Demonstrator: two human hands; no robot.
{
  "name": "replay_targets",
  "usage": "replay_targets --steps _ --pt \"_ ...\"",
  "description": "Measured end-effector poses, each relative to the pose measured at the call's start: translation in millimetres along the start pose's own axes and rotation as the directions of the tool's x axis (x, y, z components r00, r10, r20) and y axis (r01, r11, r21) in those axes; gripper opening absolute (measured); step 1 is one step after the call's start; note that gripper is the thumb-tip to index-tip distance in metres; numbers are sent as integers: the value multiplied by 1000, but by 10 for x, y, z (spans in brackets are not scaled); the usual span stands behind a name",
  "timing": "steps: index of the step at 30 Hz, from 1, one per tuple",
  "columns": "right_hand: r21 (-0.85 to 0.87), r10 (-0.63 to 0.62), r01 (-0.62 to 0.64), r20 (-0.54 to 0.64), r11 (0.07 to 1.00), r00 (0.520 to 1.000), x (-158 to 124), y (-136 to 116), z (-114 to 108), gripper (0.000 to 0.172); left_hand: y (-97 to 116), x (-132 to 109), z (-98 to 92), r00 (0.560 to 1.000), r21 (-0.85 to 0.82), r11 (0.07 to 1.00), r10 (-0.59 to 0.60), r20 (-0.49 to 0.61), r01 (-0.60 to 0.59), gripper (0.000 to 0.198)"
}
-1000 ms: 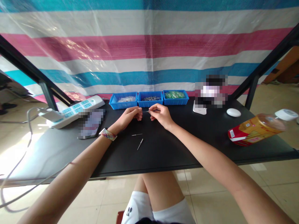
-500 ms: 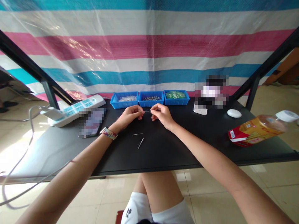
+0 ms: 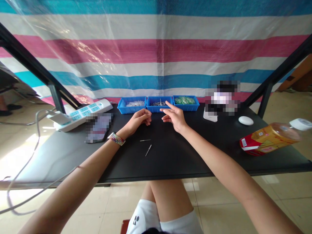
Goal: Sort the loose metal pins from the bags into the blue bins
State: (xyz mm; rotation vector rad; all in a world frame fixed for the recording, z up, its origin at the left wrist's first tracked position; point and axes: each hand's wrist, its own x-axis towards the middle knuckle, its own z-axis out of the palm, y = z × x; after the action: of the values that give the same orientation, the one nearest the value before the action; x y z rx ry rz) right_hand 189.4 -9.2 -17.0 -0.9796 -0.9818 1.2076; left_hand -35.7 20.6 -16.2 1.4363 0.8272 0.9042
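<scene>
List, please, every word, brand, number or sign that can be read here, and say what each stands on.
No text is legible in this picture.
Bottle label: printed, but too small and blurred to read.
White shorts: a dark mark, no readable letters.
Phone screen: pixelated, unreadable.

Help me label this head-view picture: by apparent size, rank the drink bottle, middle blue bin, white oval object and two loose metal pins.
Drink bottle
Middle blue bin
White oval object
Loose metal pins, too alike to rank apart
</scene>
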Motion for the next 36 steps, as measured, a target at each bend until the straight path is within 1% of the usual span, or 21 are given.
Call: replay_targets --steps 1,3,5,6,8,9,10,11,13,15,17,20,22,24,25,27,29,31,34,36 --pt "-42 -5 6 15 999 1000 -9 -1 -6 43 -12 5 -8 1000 5 1000 2 1 -2 35" --pt "-140 -48 59 80 988 996 -44 -2 -5 32 -25 7 -22 1000 11 1000 5 8 -5 34" --pt "-231 -68 124 236 965 969 -103 -5 20 23 -22 1 -29 1000 15 1000 8 21 -8 34" --pt "-271 -59 158 341 950 938 -143 -7 41 19 -17 -3 -31 1000 14 1000 10 27 -10 34" --pt "-345 -34 254 533 904 845 -245 -7 103 11 -4 -13 -28 999 12 1000 13 32 -13 34" --pt "-379 -35 321 598 868 800 -303 -3 142 7 2 -19 -24 999 11 1000 14 32 -14 33" --pt "-411 -47 392 639 823 768 -363 4 184 3 8 -24 -21 999 11 1000 14 32 -15 33" --pt "-441 -67 459 661 771 747 -423 12 229 1 13 -29 -17 999 14 1000 15 30 -15 32" --pt "-490 -119 567 679 662 725 -533 32 319 5 19 -38 -11 1000 21 1000 16 24 -17 31" --pt "-529 -138 638 700 559 701 -615 51 399 8 20 -41 -11 1000 22 1000 12 18 -13 32" --pt "-565 -106 672 723 478 683 -662 62 455 8 18 -39 -14 1000 17 1000 1 20 -1 33" --pt "-602 -60 678 728 422 683 -667 62 468 10 19 -29 -13 1000 38 999 -5 24 4 35" --pt "-604 -86 677 716 421 693 -635 52 433 14 27 -25 -6 1000 67 998 2 20 -3 33" --pt "-607 -132 659 683 444 718 -583 42 380 13 41 -24 3 1000 78 997 3 15 -4 33" --pt "-608 -157 640 656 470 738 -551 40 353 12 47 -25 7 1000 75 997 -1 14 0 33" --pt "-592 -191 582 591 558 784 -483 43 306 10 60 -27 14 1000 65 998 -12 15 11 33" --pt "-532 -194 510 539 676 820 -416 61 273 14 68 -28 17 1000 62 998 -18 16 17 34" --pt "-462 -188 449 507 765 841 -361 90 253 19 72 -28 17 1000 64 998 -17 15 16 33" --pt "-392 -176 373 454 841 874 -306 143 246 15 66 -24 12 1000 69 998 -14 14 13 33" --pt "-327 -153 293 391 899 907 -278 175 248 11 58 -21 6 1000 68 998 -18 19 16 34"
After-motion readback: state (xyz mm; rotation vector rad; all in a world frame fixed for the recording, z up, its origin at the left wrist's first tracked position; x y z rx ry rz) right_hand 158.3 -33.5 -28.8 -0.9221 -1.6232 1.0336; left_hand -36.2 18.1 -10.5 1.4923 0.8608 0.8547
